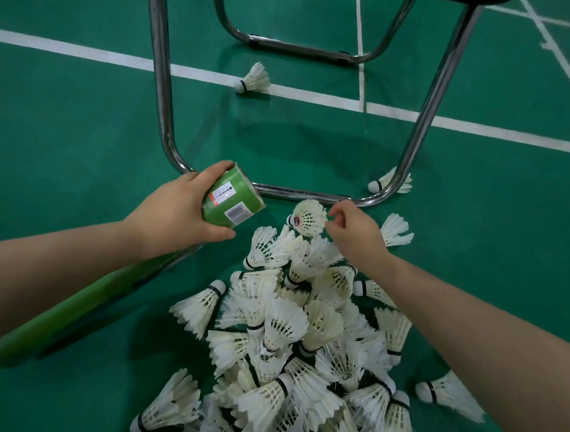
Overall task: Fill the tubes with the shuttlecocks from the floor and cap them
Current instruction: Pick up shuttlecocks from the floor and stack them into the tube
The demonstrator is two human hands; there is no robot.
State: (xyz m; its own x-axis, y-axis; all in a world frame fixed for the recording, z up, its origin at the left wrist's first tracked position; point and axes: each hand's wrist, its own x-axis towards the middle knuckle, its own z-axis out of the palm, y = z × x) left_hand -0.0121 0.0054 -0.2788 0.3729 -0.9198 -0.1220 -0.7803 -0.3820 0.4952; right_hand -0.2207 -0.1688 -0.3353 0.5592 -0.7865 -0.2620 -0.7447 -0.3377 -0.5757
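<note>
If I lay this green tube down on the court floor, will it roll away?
Probably: the green tube is a long round cylinder and the court floor looks smooth and flat. The left hand wraps it one-handed, so it seems light. Stood on end it is tall and narrow, so likely to tip.

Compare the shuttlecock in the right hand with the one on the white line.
The held shuttlecock is pinched by the right hand; the lone shuttlecock lies untouched on the floor. The held one is beside the green tube; the lone one is farther off, under the chair. Both are white-feathered.
</note>
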